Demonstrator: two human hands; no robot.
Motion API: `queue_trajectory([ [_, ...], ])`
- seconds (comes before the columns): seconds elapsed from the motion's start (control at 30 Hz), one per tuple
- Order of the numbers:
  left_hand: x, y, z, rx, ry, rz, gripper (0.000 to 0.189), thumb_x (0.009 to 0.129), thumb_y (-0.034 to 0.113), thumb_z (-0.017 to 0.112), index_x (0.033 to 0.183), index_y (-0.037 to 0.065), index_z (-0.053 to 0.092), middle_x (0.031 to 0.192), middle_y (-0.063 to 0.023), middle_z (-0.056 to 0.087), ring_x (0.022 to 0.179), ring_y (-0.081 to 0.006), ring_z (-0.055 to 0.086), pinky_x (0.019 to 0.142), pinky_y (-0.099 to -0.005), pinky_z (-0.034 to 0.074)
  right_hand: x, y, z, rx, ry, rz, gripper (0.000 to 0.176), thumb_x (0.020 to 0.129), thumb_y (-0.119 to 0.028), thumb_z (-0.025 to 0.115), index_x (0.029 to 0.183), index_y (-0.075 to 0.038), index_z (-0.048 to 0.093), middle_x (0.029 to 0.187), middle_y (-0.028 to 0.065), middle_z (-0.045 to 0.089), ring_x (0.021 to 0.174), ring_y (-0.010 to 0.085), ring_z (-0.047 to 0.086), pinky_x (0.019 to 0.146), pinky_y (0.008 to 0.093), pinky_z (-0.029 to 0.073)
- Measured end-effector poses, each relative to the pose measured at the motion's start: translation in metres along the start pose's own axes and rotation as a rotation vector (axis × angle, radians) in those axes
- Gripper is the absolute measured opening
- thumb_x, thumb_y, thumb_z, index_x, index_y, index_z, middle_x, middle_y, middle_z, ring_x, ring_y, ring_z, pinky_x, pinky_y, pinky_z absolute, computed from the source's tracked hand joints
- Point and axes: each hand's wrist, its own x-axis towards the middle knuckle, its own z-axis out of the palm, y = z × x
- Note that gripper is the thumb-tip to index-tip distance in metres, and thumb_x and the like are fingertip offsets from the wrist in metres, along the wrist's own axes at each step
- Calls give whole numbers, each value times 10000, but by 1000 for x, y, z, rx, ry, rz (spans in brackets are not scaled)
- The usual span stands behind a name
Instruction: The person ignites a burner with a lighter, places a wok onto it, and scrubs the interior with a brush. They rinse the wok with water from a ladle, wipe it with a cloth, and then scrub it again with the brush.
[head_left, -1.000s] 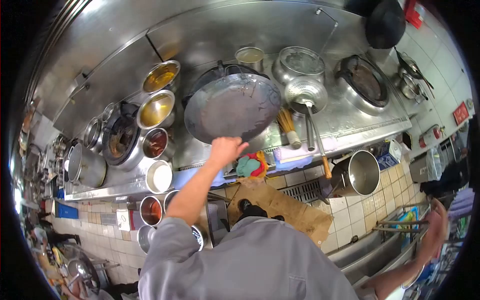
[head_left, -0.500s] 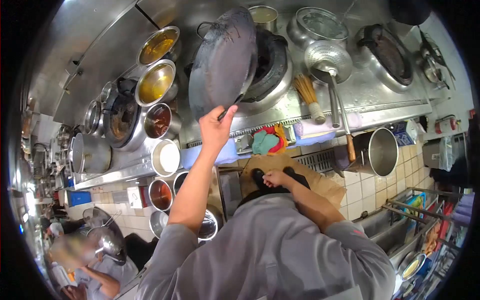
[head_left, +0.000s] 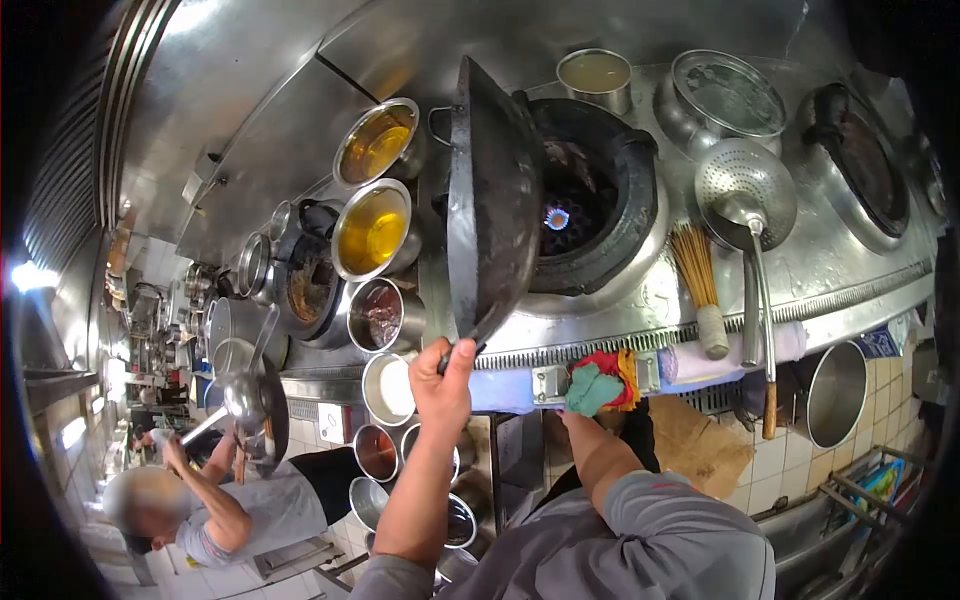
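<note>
My left hand (head_left: 443, 385) is closed around the handle of a dark wok (head_left: 495, 205). The wok is tilted steeply on its side, left of an uncovered burner (head_left: 585, 200), where a small blue flame (head_left: 556, 218) burns. My right hand (head_left: 576, 420) reaches to the counter's front edge, just below a green cloth (head_left: 592, 390) and a red and yellow cloth (head_left: 615, 370); its fingers are hidden. Right of the burner lie a bamboo brush (head_left: 700, 285) and a perforated strainer (head_left: 745, 190) with a wooden-ended handle.
Bowls of yellow liquid (head_left: 372, 235) and a pot of reddish sauce (head_left: 378, 312) stand left of the wok. A pot of cloudy liquid (head_left: 595, 75) and a larger pot (head_left: 730, 92) are at the back. At lower left, a co-worker (head_left: 250, 505) handles another wok (head_left: 262, 410).
The wok has turned more edge-on and the burner flame now shows. My right hand has moved from near my body to the counter's edge. The camera view has shifted.
</note>
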Motion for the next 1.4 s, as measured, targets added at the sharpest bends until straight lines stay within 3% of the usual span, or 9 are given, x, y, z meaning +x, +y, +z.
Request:
queue_trajectory([
  [0.13,-5,-8,-3,6,-55,37,376,867,214,638,611,80,397,581,68,373,556,-31,308,489,-211,232,-5,-6,-10,-8,10,-23,223,888,-209,477,1093,-133,524,901,56,619,657,161,615,510,338,474],
  [0.4,-3,8,4,97,-63,100,470,833,189,678,574,65,305,555,44,309,542,-55,270,463,-245,214,-14,-10,-21,-25,3,-46,237,884,-216,480,1100,-131,526,916,63,620,686,170,615,531,341,478],
  [1.4,-2,8,5,69,-81,103,466,827,172,681,571,57,309,554,47,306,545,-52,275,464,-242,216,-14,-12,-29,-72,-12,-92,290,869,-244,491,1129,-123,535,972,90,624,795,206,617,606,352,494],
])
